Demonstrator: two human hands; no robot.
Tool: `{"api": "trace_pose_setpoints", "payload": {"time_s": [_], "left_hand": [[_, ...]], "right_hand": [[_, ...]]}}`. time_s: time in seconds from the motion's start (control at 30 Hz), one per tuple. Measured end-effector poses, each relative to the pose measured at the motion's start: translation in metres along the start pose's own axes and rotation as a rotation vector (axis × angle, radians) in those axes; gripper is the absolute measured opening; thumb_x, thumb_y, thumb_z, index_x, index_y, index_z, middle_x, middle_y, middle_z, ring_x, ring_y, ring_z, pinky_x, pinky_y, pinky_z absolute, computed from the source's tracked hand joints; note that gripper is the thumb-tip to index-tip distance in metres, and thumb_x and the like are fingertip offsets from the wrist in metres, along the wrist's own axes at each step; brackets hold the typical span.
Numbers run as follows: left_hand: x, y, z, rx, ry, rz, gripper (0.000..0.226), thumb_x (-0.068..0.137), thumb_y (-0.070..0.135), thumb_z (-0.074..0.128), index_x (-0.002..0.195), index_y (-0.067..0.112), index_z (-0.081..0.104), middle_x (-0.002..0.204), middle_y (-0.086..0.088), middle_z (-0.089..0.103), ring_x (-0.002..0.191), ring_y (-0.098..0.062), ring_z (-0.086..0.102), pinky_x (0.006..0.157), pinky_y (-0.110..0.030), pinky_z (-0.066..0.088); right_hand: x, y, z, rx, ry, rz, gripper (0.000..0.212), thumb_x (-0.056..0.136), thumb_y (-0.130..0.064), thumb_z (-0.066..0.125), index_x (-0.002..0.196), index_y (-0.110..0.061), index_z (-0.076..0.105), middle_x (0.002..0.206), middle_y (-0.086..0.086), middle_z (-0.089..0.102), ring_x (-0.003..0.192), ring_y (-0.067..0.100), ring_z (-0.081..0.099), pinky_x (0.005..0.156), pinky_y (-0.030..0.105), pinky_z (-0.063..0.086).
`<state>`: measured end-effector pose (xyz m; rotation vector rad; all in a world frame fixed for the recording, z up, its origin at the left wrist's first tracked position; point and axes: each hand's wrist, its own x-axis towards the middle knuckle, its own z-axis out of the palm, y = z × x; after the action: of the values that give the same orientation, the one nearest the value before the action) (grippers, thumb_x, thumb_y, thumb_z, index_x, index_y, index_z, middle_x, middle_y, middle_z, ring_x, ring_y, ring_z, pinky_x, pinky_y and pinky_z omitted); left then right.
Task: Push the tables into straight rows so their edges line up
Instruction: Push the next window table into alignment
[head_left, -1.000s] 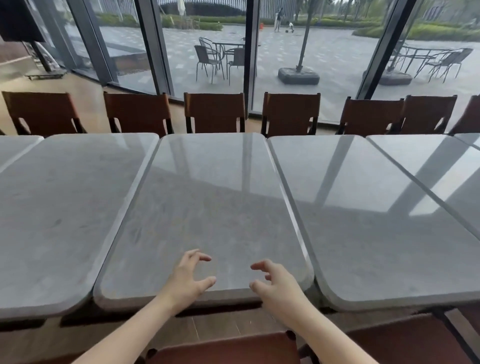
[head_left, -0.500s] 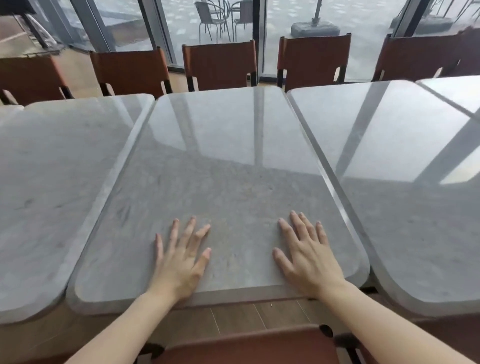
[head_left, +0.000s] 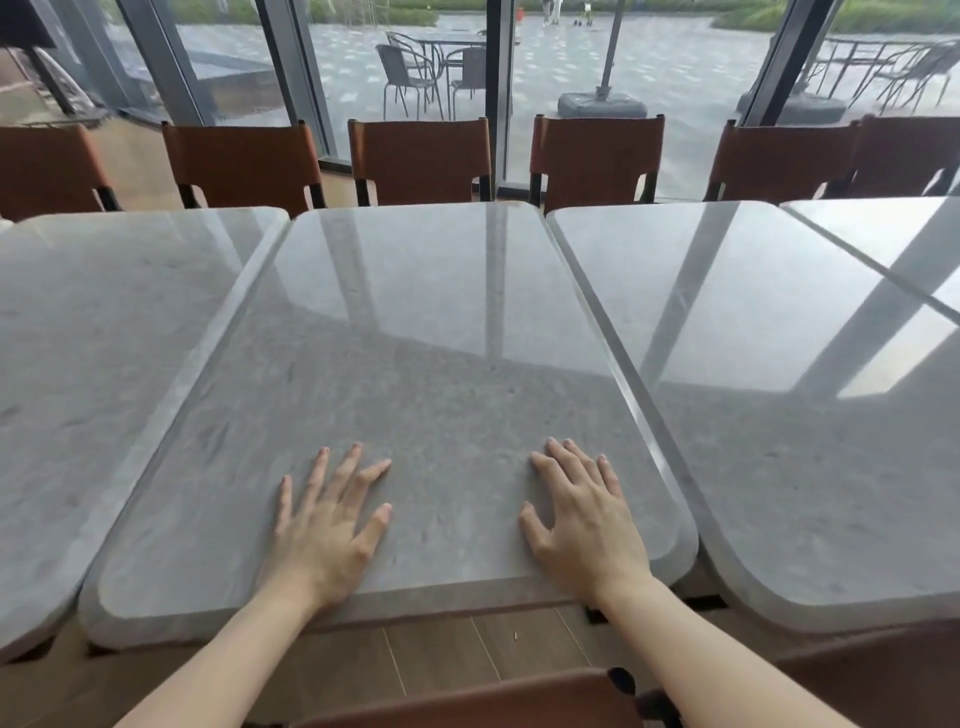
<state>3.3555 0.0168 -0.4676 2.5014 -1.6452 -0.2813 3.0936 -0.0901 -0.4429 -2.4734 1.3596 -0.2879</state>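
Observation:
A grey marble-topped middle table (head_left: 415, 322) stands right in front of me. My left hand (head_left: 324, 530) lies flat on its near part, fingers spread, and my right hand (head_left: 584, 519) lies flat beside it to the right. Neither hand holds anything. A left table (head_left: 93, 332) and a right table (head_left: 779, 389) flank the middle one with narrow gaps between. The middle table's near edge sits a little farther from me than the right table's near edge. A further table (head_left: 893, 239) shows at the far right.
Several brown chairs (head_left: 421, 156) line the far side of the tables in front of a glass wall (head_left: 498, 88). A brown chair back (head_left: 493, 696) is directly below me. Wooden floor (head_left: 467, 649) shows under the near edge. Outside are patio chairs.
My hands went from hovering with curled fingers over the near edge to lying flat on the middle table. The view tipped down and then rose again.

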Motion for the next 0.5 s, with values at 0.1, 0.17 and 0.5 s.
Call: {"api": "trace_pose_setpoints", "payload": {"time_s": [0.1, 0.17, 0.5], "left_hand": [[-0.001, -0.002, 0.002, 0.008, 0.003, 0.009, 0.085, 0.072, 0.072, -0.004, 0.154, 0.053, 0.012, 0.167, 0.020, -0.005, 0.154, -0.012, -0.015, 0.122, -0.047, -0.012], [0.000, -0.002, 0.002, -0.008, 0.014, 0.010, 0.085, 0.073, 0.072, -0.002, 0.154, 0.052, 0.015, 0.167, 0.020, -0.002, 0.155, -0.011, -0.013, 0.122, -0.047, -0.011], [0.000, -0.004, 0.001, -0.074, 0.045, 0.004, 0.079, 0.075, 0.073, 0.009, 0.150, 0.053, 0.027, 0.165, 0.022, 0.010, 0.154, -0.007, -0.004, 0.123, -0.046, -0.005]], "right_hand": [[-0.005, 0.000, 0.004, -0.011, 0.060, -0.015, 0.063, 0.083, -0.052, 0.030, 0.134, -0.022, 0.050, 0.151, 0.001, 0.043, 0.145, 0.021, 0.034, 0.126, 0.043, 0.014], [-0.006, 0.002, 0.007, -0.026, 0.092, -0.043, 0.056, 0.084, -0.049, 0.038, 0.129, -0.021, 0.054, 0.142, 0.003, 0.050, 0.135, 0.024, 0.046, 0.122, 0.047, 0.026], [-0.007, 0.006, 0.011, 0.010, 0.197, -0.197, 0.041, 0.084, -0.045, 0.052, 0.116, -0.019, 0.055, 0.129, 0.004, 0.052, 0.115, 0.023, 0.056, 0.098, 0.038, 0.051]]}}
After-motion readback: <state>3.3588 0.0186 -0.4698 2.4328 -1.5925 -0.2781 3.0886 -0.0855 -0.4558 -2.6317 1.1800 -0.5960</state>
